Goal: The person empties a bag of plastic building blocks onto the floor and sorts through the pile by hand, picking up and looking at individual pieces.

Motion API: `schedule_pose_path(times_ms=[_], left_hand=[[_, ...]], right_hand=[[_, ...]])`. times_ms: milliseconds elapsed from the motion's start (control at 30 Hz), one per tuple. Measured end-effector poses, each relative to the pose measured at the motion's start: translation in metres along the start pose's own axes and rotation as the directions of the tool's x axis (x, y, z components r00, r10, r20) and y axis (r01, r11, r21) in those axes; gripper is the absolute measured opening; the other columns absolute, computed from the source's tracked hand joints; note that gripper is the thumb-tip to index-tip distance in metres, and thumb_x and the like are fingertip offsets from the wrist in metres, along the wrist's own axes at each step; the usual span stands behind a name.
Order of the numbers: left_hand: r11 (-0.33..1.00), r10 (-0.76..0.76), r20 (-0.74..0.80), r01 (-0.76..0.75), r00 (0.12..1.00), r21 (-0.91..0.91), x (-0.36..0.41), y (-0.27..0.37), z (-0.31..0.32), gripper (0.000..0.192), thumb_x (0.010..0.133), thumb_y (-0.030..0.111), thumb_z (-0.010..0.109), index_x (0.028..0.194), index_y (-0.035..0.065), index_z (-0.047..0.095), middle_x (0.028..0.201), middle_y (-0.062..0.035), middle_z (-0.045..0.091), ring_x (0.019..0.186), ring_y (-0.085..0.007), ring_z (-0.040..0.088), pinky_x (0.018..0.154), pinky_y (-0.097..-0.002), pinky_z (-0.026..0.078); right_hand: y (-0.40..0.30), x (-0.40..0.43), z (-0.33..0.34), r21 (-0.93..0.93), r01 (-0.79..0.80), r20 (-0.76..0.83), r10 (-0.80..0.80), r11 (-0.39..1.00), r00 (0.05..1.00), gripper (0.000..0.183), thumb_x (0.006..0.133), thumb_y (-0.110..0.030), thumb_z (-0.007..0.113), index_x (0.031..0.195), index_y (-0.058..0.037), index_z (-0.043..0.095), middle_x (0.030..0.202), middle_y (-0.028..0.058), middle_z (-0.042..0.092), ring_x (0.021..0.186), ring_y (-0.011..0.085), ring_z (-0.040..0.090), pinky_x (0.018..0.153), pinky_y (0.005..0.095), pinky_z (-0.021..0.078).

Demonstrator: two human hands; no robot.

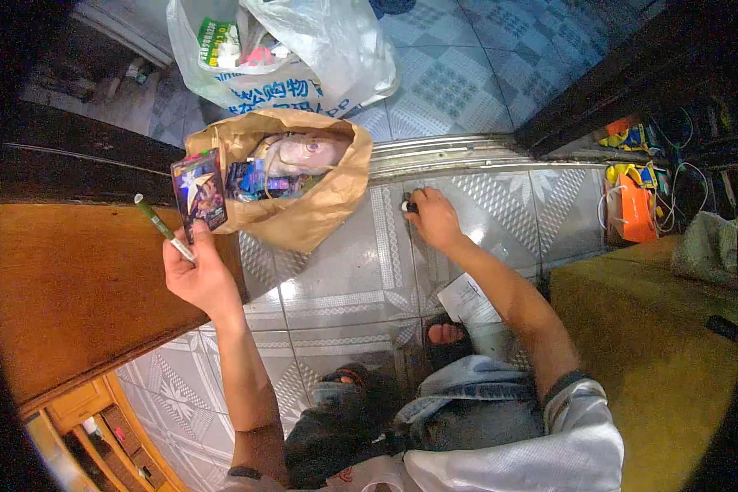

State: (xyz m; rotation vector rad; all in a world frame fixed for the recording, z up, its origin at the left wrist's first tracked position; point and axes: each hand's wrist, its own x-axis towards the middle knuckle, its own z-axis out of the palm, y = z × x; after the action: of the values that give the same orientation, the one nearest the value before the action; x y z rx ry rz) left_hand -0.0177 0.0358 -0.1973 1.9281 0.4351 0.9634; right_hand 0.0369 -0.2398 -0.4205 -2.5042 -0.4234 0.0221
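My left hand (200, 270) grips a glossy illustrated packet or card (200, 190) and a slim green-and-white tube or pen (163, 227), both angled upward. Beside them stands an open brown paper bag (338, 215) with small colourful packets (264, 181) and a pale pink plushy-looking item (310, 154) in it. At the floor by the door track, my right hand (433, 215) has its fingers around a small black-and-white object (410, 206), partly hidden by them.
Behind the paper bag stands a filled white plastic shopping bag (344, 55). A wooden cabinet (86, 283) is at left, a metal door track (449, 154) ahead. Paper (467, 298) lies near my foot. An orange bag (633, 212) and a wooden surface (639, 369) are at right.
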Motion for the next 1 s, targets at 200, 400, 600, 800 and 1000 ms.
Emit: schedule_pose_path(times_ms=[200, 400, 600, 800, 1000], left_hand=[[1.000, 0.002, -0.057, -0.004, 0.998, -0.021, 0.031, 0.001, 0.032, 0.012, 0.080, 0.008, 0.062, 0.083, -0.0029, 0.058, 0.071, -0.0022, 0.059, 0.062, -0.0074, 0.049, 0.057, -0.0217, 0.040], [0.981, -0.149, 0.151, 0.165, 0.977, -0.101, 0.148, -0.023, 0.139, 0.036, 0.072, 0.032, 0.072, 0.072, -0.0017, 0.059, 0.061, -0.0022, 0.053, 0.053, -0.0104, 0.047, 0.048, -0.0255, 0.037], [0.916, -0.273, 0.274, 0.336, 0.922, -0.219, 0.142, -0.009, 0.153, 0.022, 0.078, 0.022, 0.065, 0.074, 0.0066, 0.049, 0.053, 0.0063, 0.035, 0.040, -0.0044, 0.029, 0.037, -0.0219, 0.020], [0.865, -0.195, 0.312, 0.313, 0.930, -0.392, 0.038, 0.024, 0.110, 0.025, 0.085, 0.012, 0.054, 0.106, -0.0018, 0.054, 0.055, 0.0081, 0.030, 0.044, -0.0008, 0.025, 0.040, -0.0189, 0.020], [0.851, -0.350, 0.410, 0.469, 0.842, -0.236, -0.030, 0.006, 0.067, 0.023, 0.085, 0.007, 0.051, 0.107, -0.0012, 0.052, 0.056, 0.0073, 0.035, 0.045, -0.0002, 0.026, 0.041, -0.0174, 0.020]], right_hand=[[0.012, -0.002, -0.024, 0.805, -0.389, 0.212, 0.395, 0.447, 0.894, 0.022, 0.082, -0.020, 0.057, 0.098, -0.0060, 0.054, 0.081, 0.0053, 0.056, 0.065, 0.0188, 0.055, 0.058, 0.0317, 0.0465], [0.018, -0.005, -0.066, 0.891, -0.426, 0.450, 0.416, -0.156, 0.790, 0.017, 0.084, -0.020, 0.049, 0.094, -0.0076, 0.054, 0.077, 0.0047, 0.055, 0.063, 0.0150, 0.055, 0.054, 0.0307, 0.0469], [0.055, -0.025, -0.062, 0.299, -0.361, 0.045, 0.365, 0.883, 0.930, 0.026, 0.068, -0.013, 0.068, 0.090, -0.0126, 0.056, 0.096, 0.0086, 0.058, 0.073, 0.0245, 0.059, 0.066, 0.0345, 0.0490], [0.050, -0.035, -0.047, 0.056, -0.060, 0.207, 0.047, 0.997, 0.977, 0.021, 0.072, -0.016, 0.065, 0.089, -0.0110, 0.054, 0.106, 0.0093, 0.050, 0.077, 0.0347, 0.058, 0.066, 0.0435, 0.0464], [0.048, -0.046, -0.038, 0.025, 0.015, 0.233, -0.020, 1.000, 0.972, 0.019, 0.079, -0.016, 0.058, 0.092, -0.0080, 0.047, 0.096, 0.0140, 0.052, 0.075, 0.0364, 0.057, 0.065, 0.0453, 0.0452]])
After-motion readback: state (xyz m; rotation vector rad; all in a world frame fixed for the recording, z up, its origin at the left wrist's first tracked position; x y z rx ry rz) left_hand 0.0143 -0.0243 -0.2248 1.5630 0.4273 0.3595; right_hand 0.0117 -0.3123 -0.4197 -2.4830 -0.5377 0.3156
